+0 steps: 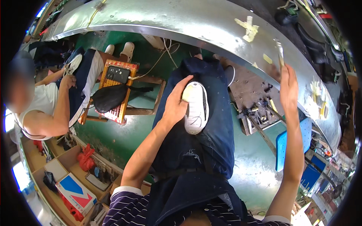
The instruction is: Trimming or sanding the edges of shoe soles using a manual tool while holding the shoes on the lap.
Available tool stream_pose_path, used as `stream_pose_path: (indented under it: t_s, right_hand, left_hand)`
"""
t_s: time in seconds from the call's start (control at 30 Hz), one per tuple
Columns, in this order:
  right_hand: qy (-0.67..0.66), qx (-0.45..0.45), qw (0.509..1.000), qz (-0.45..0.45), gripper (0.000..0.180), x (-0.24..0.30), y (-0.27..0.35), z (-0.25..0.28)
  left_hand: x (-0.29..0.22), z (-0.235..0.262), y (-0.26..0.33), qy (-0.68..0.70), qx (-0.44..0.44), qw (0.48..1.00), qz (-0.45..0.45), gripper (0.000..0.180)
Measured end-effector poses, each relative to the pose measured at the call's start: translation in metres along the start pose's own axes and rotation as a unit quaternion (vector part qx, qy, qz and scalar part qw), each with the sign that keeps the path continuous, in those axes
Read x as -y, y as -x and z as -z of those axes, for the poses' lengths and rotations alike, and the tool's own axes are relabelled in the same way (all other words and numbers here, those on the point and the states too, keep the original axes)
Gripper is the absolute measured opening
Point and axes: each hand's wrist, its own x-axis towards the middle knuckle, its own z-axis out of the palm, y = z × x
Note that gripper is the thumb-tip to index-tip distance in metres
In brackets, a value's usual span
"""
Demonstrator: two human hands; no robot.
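My left hand [176,104] is wrapped round the side of a white shoe [197,113] lying on my lap over a dark blue apron [220,150]. Its pale, ridged underside seems to face up, with a yellowish patch at the far end and a dark edge along the right. Out to the right, my right hand [289,88] pinches a small brush [279,51] above the metal workbench [211,28]. The brush points away from me, its bristle end near dried yellowish glue smears [248,28] on the bench. My palm hides part of the handle.
At left, a co-worker [49,113] holds another shoe [73,64]. Between us, a wooden stool [130,67] carries a phone [118,74] and a black pouch [110,98]. Partitioned boxes [69,158] stand lower left; a blue stool [281,150] and a tool tray [249,126] are right.
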Motion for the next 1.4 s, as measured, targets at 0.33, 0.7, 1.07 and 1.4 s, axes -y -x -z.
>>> stream_pose_path:
  t_s: [0.33, 0.7, 1.07, 1.4]
  right_hand:
    - [-0.542, 0.456, 0.657, -0.257, 0.050, 0.124, 0.133, -0.077]
    - [-0.509, 0.481, 0.659, -0.276, 0.046, 0.133, 0.125, -0.042]
    - [-0.383, 0.214, 0.872, -0.217, 0.027, 0.164, 0.179, -0.123]
    - [-0.474, 0.505, 0.678, -0.246, 0.033, 0.141, 0.093, -0.048]
  left_hand:
    - [-0.016, 0.001, -0.005, -0.058, -0.004, 0.998, -0.001, 0.071]
    - [-0.032, -0.006, -0.005, -0.131, -0.013, 0.991, -0.017, 0.049]
    - [-0.018, 0.003, -0.012, -0.130, 0.026, 0.991, -0.018, 0.054]
    - [-0.036, 0.010, -0.013, -0.150, 0.048, 0.987, -0.029, 0.049]
